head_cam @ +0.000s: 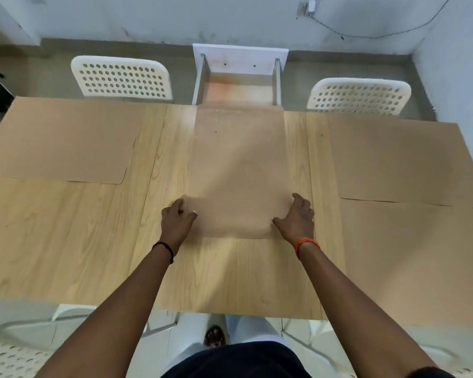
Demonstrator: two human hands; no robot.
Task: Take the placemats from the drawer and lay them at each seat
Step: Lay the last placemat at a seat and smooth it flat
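both hands grip the blurred middle placemat (238,170) by its near corners, my left hand (177,217) and my right hand (296,217) apart, over the table (66,236). beyond it the drawer (236,77) stands open; other placemats lie far left (58,143) and right (393,159).

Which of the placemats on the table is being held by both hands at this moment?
The middle placemat, below the open drawer: the left hand and right hand grip its near corners. The far-left placemat and right placemats lie untouched.

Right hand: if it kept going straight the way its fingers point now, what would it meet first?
The right hand points away across the table, gripping the placemat. Straight on looks free to the far edge, then probably the open drawer's right side; depth is unclear.
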